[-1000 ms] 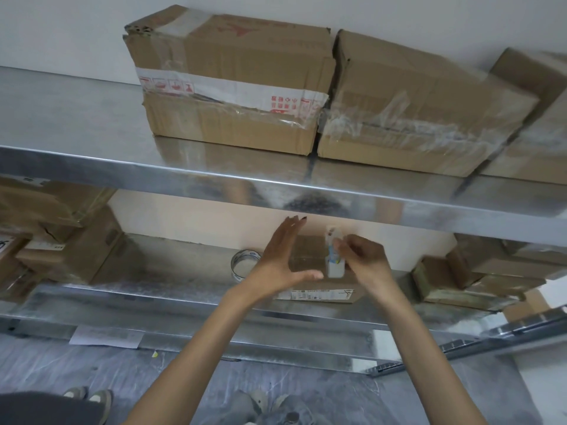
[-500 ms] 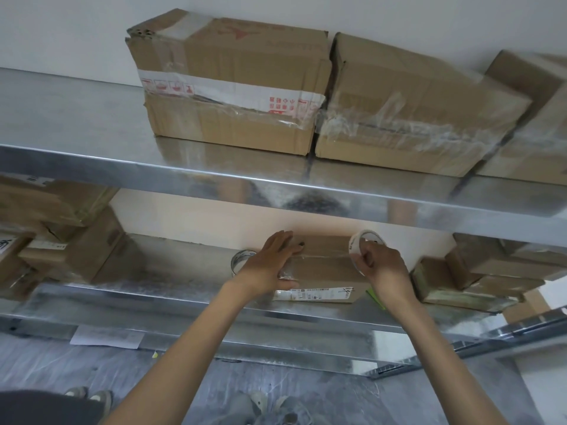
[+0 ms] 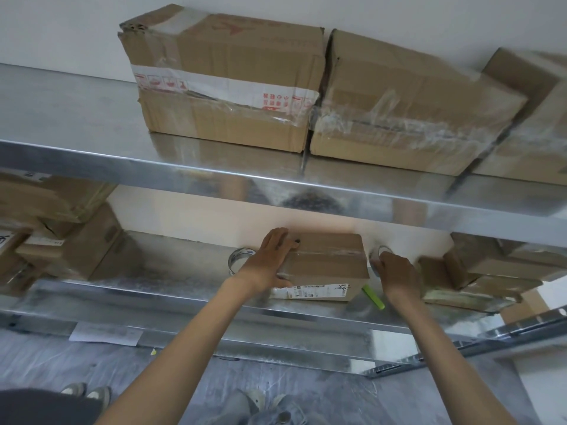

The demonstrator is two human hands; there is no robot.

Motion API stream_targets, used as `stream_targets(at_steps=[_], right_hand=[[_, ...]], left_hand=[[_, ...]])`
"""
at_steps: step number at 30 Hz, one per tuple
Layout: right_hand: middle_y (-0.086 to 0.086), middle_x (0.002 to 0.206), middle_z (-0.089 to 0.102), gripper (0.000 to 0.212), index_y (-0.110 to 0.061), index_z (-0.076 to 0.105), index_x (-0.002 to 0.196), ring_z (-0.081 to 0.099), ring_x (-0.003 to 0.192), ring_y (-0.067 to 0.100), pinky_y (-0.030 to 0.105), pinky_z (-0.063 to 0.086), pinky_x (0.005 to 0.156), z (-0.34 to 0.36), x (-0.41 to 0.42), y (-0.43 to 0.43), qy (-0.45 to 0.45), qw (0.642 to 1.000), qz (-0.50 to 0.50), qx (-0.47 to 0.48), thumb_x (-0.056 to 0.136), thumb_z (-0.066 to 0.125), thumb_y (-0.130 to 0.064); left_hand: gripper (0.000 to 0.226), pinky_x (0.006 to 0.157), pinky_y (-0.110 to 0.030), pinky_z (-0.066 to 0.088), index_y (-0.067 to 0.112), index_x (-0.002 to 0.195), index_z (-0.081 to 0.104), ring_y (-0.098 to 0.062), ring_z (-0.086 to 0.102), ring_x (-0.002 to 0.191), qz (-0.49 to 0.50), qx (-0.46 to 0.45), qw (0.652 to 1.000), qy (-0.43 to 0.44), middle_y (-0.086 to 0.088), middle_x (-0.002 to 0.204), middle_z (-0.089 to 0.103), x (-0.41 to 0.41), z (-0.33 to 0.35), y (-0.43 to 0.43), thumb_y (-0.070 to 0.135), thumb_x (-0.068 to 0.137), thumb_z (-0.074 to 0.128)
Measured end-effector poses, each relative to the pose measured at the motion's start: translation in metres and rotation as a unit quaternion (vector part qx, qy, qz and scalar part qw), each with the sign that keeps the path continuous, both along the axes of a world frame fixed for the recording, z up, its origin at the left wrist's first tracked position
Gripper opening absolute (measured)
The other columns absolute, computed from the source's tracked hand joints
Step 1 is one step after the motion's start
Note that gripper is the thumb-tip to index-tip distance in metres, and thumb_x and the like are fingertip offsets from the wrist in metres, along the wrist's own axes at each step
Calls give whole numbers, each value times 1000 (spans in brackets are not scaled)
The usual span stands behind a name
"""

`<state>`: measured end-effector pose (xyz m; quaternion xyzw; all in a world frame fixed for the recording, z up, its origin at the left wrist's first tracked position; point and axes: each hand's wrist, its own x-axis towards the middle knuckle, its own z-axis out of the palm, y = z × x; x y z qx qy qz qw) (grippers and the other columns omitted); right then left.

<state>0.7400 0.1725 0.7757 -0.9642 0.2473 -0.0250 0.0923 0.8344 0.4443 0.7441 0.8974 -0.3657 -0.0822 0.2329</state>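
A small cardboard box (image 3: 325, 265) with a white label on its front stands on the lower metal shelf (image 3: 190, 294). My left hand (image 3: 270, 260) lies flat on the box's left end, fingers straight over the top edge. My right hand (image 3: 395, 271) grips a roll of clear tape (image 3: 379, 256) just beyond the box's right end. A strip of clear tape runs across the box's top. Most of the roll is hidden by my fingers.
A second tape roll (image 3: 239, 259) stands left of the box. A green marker-like object (image 3: 372, 297) lies at the box's right front. Cardboard boxes (image 3: 224, 84) fill the upper shelf, others sit left (image 3: 70, 250) and right (image 3: 491, 268) below. Someone's shoes (image 3: 86, 394) show at bottom left.
My left hand came down from open air onto the box's left end. My right hand carried the tape roll from above the box's middle rightward and down past its right end.
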Motion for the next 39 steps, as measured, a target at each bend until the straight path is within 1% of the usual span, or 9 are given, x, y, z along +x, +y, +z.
stream_targets(at_steps=[6,10,16,19,23,31,33,36,39], right_hand=[[7,104,65,17,-19,63,92,59,104,27,31,42,70,-37,1,0,143,985,46,-89,93,47,-25],[4,111,67,20,-21,67,103,60,105,25,32,48,75,-65,0,-10,139,989,50,-29,92,51,-24],[17,107,64,26,-5,64,111,57,99,35,38,45,81,-21,-10,3,-156,987,6,35,96,50,-23],[17,110,64,29,-4,64,113,58,99,32,39,51,81,11,-20,73,-267,950,162,-32,97,46,-20],[13,127,59,48,-8,60,124,57,114,31,43,49,96,-16,-17,160,-94,927,340,-127,91,48,-40],[23,125,59,67,4,61,120,55,118,37,56,37,102,-14,17,187,41,943,273,-189,58,77,-15],[24,132,54,80,6,55,126,51,124,37,58,36,103,-2,23,194,75,944,273,-170,56,83,-21],[21,156,11,112,1,8,149,11,144,36,59,14,113,2,25,191,108,935,297,-163,69,74,-40],[17,143,38,118,-8,33,144,37,131,42,62,30,104,6,14,171,85,945,278,-153,42,85,-34]], left_hand=[[91,114,-33,21,25,148,26,-20,-13,147,20,-25,998,47,-8,159,-17,-5,-4,1,30,76,81],[112,115,-37,29,27,147,18,-18,14,145,51,-104,988,102,4,156,8,-5,-3,9,34,61,89],[135,115,-25,24,32,152,-5,-7,12,145,56,-124,981,141,19,157,3,0,-4,13,43,56,90],[135,115,-24,25,21,153,-2,-8,17,143,82,-133,976,153,12,157,8,-2,-11,10,42,57,90],[117,108,-13,23,12,150,13,-13,27,139,93,-141,977,134,0,152,23,1,-17,11,32,63,88],[73,106,-4,14,7,146,25,-17,35,134,93,-126,986,53,-6,146,32,-10,-12,9,25,88,65],[72,104,2,8,4,146,25,-18,35,134,105,-143,983,44,-8,147,33,-12,-13,13,25,89,63],[83,104,2,4,1,146,25,-19,33,136,94,-155,983,15,-11,147,34,-19,-7,18,30,82,70],[97,106,-3,18,3,140,33,-16,40,127,58,-182,981,-32,-11,138,45,-32,0,23,46,65,77]])
